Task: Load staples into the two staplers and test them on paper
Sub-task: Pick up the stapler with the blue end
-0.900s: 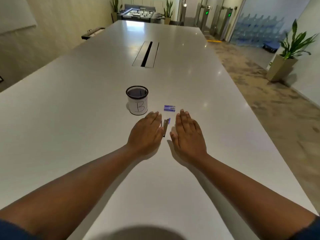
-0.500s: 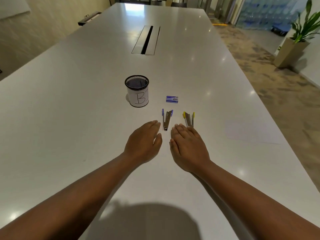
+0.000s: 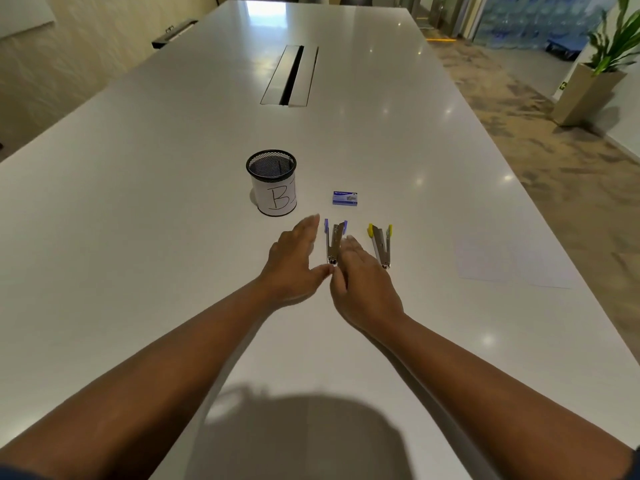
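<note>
Both hands, left (image 3: 294,261) and right (image 3: 363,282), open, holding nothing, closing on purple stapler (image 3: 334,242) between them. Loading not begun; staple box (image 3: 344,198) beyond fingertips needed next.

Long glossy white table (image 3: 173,188), patterned carpet (image 3: 540,133), potted plant (image 3: 609,46), beige wall (image 3: 86,36)

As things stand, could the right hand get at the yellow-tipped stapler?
Probably yes. The right hand sits just beside the yellow-tipped stapler, with bare table around it and nothing lying between. The purple-tipped stapler lies on the hand's other side, out of the way.
</note>
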A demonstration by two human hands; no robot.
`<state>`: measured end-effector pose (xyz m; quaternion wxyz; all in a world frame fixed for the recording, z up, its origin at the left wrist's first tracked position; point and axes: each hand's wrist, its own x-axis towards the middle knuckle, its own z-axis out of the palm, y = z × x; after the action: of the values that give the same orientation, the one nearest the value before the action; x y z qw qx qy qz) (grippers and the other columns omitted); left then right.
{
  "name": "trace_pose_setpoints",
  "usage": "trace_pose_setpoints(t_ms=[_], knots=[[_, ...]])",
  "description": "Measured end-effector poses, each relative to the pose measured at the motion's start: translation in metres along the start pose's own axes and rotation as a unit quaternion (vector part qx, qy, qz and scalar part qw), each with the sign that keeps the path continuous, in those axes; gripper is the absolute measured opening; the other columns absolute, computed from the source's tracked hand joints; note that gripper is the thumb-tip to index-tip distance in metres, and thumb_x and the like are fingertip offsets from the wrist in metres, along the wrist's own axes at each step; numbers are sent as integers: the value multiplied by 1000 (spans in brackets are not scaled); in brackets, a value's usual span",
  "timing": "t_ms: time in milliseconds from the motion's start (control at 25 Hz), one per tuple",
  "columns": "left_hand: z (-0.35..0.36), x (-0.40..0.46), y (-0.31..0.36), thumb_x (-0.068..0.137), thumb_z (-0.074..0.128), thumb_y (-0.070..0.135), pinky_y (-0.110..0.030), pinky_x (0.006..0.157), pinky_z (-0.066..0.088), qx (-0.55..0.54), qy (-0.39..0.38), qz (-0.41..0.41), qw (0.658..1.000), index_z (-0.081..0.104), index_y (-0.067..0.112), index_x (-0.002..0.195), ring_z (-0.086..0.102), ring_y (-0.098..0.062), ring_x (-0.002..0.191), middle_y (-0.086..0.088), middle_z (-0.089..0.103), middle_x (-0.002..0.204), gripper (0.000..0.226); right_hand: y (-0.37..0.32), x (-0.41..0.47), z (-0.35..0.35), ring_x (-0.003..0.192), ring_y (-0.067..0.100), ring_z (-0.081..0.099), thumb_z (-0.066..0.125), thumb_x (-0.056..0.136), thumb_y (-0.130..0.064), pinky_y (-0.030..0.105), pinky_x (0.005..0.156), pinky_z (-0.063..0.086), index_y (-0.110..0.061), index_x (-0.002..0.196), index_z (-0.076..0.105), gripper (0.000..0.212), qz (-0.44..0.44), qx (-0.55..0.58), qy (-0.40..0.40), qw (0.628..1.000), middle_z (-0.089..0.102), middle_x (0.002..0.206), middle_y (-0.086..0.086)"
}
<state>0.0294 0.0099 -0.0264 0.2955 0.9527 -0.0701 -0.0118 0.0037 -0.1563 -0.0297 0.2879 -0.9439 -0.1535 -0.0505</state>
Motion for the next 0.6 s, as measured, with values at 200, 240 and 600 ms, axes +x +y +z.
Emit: trace_pose_setpoints(t_ms=[200, 240, 600], knots=[[-17, 32, 6, 66, 88, 58, -47, 111, 32, 24, -73, -6, 997, 23, 25, 161, 36, -33, 144, -10, 47, 152, 119, 0, -3, -2, 119, 33, 58, 35, 95, -22, 48, 100, 50, 0, 127, 54, 43, -7, 53, 1, 999, 61, 130, 19], [-16, 34, 7, 65, 89, 57, -47, 111, 34, 15, -61, 5, 998, 28, 25, 159, 40, -31, 142, -7, 51, 151, 117, 1, -2, -2, 120, 31, 59, 36, 96, -19, 47, 101, 50, -1, 126, 56, 40, -7, 59, 3, 998, 62, 130, 18], [6, 10, -7, 65, 83, 59, -40, 114, 34, -67, 87, 103, 989, 31, 28, 155, 41, -15, 136, 7, 42, 155, 108, -4, 17, -1, 54, 7, 43, 50, 100, -25, 32, 53, 40, -18, 73, 54, 28, 104, 246, 104, 958, 53, 60, 0]])
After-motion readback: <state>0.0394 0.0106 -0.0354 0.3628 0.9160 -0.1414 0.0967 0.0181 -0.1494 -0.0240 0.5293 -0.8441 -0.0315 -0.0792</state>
